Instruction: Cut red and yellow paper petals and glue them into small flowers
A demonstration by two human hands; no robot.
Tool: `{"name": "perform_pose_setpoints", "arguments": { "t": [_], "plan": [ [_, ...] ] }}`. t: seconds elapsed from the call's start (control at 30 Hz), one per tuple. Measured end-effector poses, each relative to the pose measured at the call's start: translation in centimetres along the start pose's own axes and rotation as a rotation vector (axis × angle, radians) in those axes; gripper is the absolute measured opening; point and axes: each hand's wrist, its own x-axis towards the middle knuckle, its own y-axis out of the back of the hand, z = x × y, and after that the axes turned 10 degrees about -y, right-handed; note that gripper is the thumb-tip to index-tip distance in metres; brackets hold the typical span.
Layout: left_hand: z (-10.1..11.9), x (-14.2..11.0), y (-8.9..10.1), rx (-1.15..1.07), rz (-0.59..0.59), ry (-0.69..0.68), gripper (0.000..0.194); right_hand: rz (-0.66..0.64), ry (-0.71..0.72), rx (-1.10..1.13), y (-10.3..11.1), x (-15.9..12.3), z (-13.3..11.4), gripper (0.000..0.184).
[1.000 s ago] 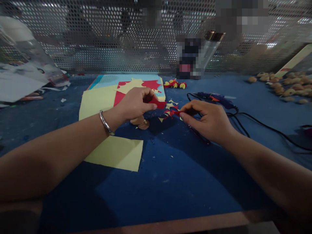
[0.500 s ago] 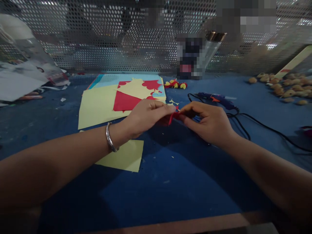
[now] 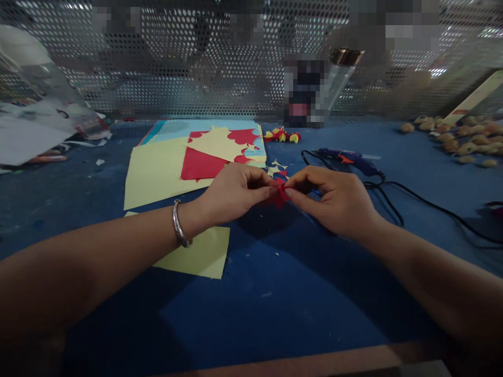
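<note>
Between both sets of fingertips is a small piece of red paper (image 3: 280, 196), partly covered by the fingers. My left hand (image 3: 238, 192), a silver bangle on its wrist, pinches it from the left. My right hand (image 3: 328, 196) pinches the same paper from the right. Just behind the fingertips lie red and yellow paper scraps (image 3: 277, 168). A cut red sheet (image 3: 202, 165) and a cut yellow sheet (image 3: 214, 144) rest on a paper stack beyond my left hand. Under my left wrist is a yellow paper rectangle (image 3: 202, 256).
A blue glue gun (image 3: 349, 158) with a black cord lies right of centre. Small red and yellow paper pieces (image 3: 282, 135) sit behind the scraps. Brown nut-like balls (image 3: 467, 137) are heaped at right. A plastic bottle (image 3: 51, 84) stands at left, before a perforated metal screen (image 3: 176, 68).
My left hand has moved right and toward me, carrying red paper to my right hand. The fingertips have come together at the red paper. My right hand has stayed nearly in place.
</note>
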Motion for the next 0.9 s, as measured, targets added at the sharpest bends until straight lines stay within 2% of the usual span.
{"name": "perform_pose_setpoints", "arguments": {
  "t": [0.1, 0.23, 0.33, 0.47, 0.57, 0.63, 0.73, 0.8, 0.9],
  "plan": [
    [0.2, 0.1, 0.5, 0.11, 0.014, -0.007, 0.015, 0.023, -0.017, 0.004, 0.4, 0.0, 0.1, 0.008],
    [0.3, 0.5, 1.8, 0.298, 0.108, 0.022, 0.015, 0.15, -0.067, -0.026, 1.4, 0.5, 0.8, 0.008],
    [-0.5, 1.1, 2.7, 0.479, 0.13, -0.038, 0.016, 0.195, -0.11, -0.04, 1.9, 1.0, 1.8, 0.008],
    [-1.9, 1.8, 3.4, 0.576, 0.103, -0.119, 0.031, 0.108, -0.167, -0.003, 1.6, 1.3, 2.7, 0.016],
    [-1.6, 2.0, 4.1, 0.679, 0.085, -0.116, 0.043, -0.001, -0.195, 0.033, 0.9, 1.1, 2.5, 0.02],
    [-0.6, 1.9, 4.8, 0.766, 0.026, -0.09, 0.042, -0.076, -0.191, 0.034, 0.6, 1.0, 2.2, 0.022],
    [1.2, 1.5, 6.0, 0.935, -0.192, -0.052, 0.031, -0.152, -0.176, 0.009, 0.3, 0.9, 1.8, 0.025],
    [2.1, 1.3, 6.8, 0.987, -0.347, -0.065, 0.027, -0.156, -0.175, -0.026, 0.4, 0.8, 1.7, 0.026],
    [2.9, 1.0, 7.9, 0.995, -0.483, -0.057, 0.026, -0.171, -0.177, -0.065, 0.7, 0.8, 1.7, 0.028]
  ]
}}
